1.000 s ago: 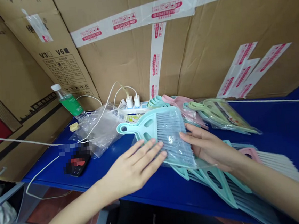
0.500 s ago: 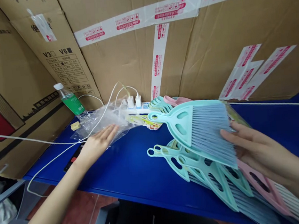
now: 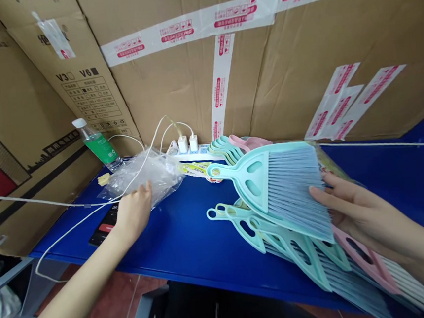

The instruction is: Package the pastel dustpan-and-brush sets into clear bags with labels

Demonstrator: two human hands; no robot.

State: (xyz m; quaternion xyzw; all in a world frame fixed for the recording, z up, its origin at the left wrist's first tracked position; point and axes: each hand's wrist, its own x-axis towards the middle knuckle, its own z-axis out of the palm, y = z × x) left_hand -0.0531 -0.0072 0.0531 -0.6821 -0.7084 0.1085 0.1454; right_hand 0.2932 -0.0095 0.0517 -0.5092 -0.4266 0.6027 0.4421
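one hand carries the load: the right hand (image 3: 353, 206) is closed on a pale turquoise plastic dustpan-and-brush set with blue bristles (image 3: 296, 186), thumb on top of the bristle tips and fingers mostly out of sight behind. the set is held up at the right of the scene, its ring handle pointing left. the left hand (image 3: 133, 213) is bent over a heap of clear, crinkled plastic bags (image 3: 161, 176) at the far left, index finger stretched out and the others curled – whether it pinches a bag i cannot tell.

as to progress, the held brush lies flat against its pan, so that pairing looks done, but no film shows around the two. beneath it, on the near right, sits a loose pile of turquoise plastic brushes and pans (image 3: 293, 241) with a pink plastic handle piece (image 3: 375, 263); these look uncovered too, and so seem left to deal with. farther back, partly hidden by the held set, something in shiny clear film (image 3: 333, 165) appears already wrapped – beside it, to the left, stand stacked turquoise and green curved handles (image 3: 226, 148), their covering unclear.
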